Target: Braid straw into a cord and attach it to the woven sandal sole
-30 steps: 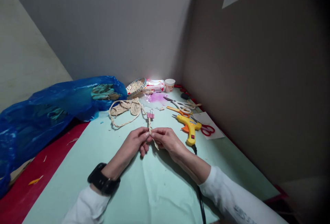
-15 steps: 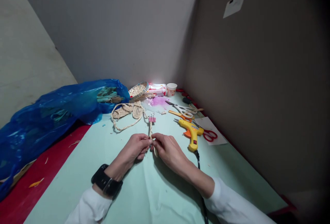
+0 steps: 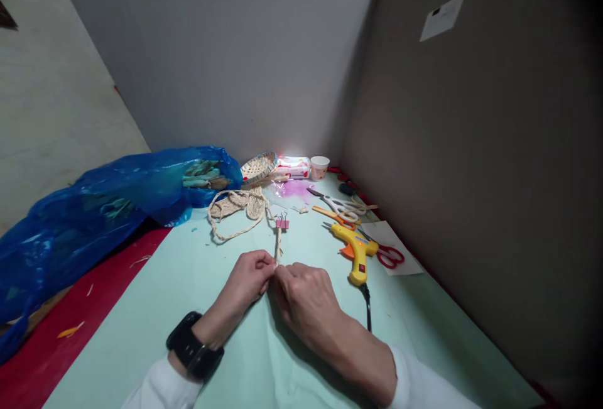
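Below the pink clip (image 3: pixel 282 224), pinching braided cord (image 3: pixel 278 244) in left grip (image 3: pixel 249 278) and right grip (image 3: pixel 307 299); expect light, soft, fray-prone handling, best held at lower end.

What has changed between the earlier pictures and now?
The right hand has rolled knuckles-up and drawn back slightly; its fingertips and the loose end of the cord are now hidden, so any regrip can't be told. The left hand still pinches the cord; clip and glue gun stay put.

The pale-green, sheet-covered counter (image 3: pixel 254 359) is viewed from close above its near end, the head-worn camera being faced forward and down.
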Motion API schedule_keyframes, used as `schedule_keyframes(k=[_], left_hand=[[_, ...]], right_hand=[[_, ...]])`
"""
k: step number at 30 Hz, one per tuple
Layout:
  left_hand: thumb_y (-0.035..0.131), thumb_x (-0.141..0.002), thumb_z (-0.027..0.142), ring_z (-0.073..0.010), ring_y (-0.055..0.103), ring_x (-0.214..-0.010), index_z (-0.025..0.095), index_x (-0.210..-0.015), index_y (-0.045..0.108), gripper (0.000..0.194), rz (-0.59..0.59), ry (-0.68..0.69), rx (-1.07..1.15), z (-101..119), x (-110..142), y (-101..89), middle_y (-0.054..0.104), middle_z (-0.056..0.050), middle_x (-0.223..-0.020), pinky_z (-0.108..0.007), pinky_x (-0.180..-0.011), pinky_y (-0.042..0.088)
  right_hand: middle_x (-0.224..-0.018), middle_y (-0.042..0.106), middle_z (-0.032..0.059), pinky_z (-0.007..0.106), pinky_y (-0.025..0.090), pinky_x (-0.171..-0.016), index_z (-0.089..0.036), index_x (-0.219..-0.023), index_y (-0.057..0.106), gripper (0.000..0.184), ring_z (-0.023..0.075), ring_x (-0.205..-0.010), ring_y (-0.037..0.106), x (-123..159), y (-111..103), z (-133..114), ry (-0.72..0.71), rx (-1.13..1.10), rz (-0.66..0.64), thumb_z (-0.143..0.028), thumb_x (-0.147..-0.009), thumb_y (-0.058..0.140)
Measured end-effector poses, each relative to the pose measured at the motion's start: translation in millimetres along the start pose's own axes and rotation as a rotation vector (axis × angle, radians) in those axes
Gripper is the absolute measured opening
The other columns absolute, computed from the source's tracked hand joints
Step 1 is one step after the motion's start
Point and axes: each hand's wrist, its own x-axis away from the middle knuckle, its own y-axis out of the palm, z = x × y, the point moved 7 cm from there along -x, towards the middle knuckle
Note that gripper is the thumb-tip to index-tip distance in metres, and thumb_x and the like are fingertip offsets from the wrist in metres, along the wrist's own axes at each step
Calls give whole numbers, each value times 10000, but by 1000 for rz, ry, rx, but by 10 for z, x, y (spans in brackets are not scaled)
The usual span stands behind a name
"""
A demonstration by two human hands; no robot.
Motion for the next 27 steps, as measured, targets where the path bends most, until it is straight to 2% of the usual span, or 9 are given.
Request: schedule_keyframes(k=[4,10,13,15,16,19,21,23,27], left_hand=[[589,-711,293,-60,278,-354,161,-749,583,137,-95,-45,128,-69,19,8,394,102,-410,-206,-389,178],[623,-751,345,-38,276,-380,155,-717,567,201,-136,-42,237,-73,27,-1,380,100,-452,-186,-386,174],[643,-732,323,-40,253,-406,159,-727,558,185,-138,-42,268,-50,27,5,358,105,-489,-185,-388,157],[641,-727,309,-41,266,-432,153,-757,571,174,-148,-29,275,-12,36,21,408,84,-549,-186,-400,173],[636,-724,299,-43,278,-442,150,-781,582,168,-153,-22,271,8,42,29,438,71,-581,-188,-406,183],[613,-710,271,-50,302,-453,147,-826,599,170,-155,-2,226,56,59,37,523,34,-651,-205,-420,198],[595,-709,274,-57,307,-452,145,-853,610,194,-141,13,163,81,66,25,566,14,-682,-218,-428,202],[580,-719,289,-74,323,-462,143,-845,632,199,-108,40,72,114,76,3,574,9,-665,-233,-449,222],[584,-725,261,-133,402,-548,166,-650,630,129,42,130,-184,227,131,-46,512,16,-559,-269,-539,264]], right_hand=[[-748,678,45,324,202,-558,-162,-872,633,145,174,-671,564,-7,35,-44,-48,43,-35,-87,-854,511],[-771,682,55,328,253,-566,-152,-885,668,173,187,-697,573,-5,-6,-72,-89,62,-29,-94,-876,505],[-781,687,42,290,313,-610,-181,-846,693,178,173,-732,584,-48,-164,112,69,-150,57,-208,-889,522],[-852,702,46,268,356,-668,-179,-904,702,197,159,-740,587,-81,-236,315,238,-352,125,-265,-892,526],[-857,705,47,262,366,-673,-171,-943,699,215,150,-713,579,-103,-216,392,293,-469,112,-293,-894,530],[-680,655,21,237,354,-589,-143,-843,686,260,120,-583,512,-180,-8,456,314,-790,-57,-342,-893,526],[-604,595,-2,217,324,-524,-139,-741,655,287,95,-514,450,-205,127,458,303,-900,-132,-329,-895,503],[-588,560,-15,205,299,-487,-137,-703,640,297,78,-480,397,-208,212,486,316,-930,-138,-321,-888,498],[-530,513,-21,208,282,-487,-135,-635,646,288,83,-487,373,-176,264,537,373,-922,-99,-303,-844,540]])
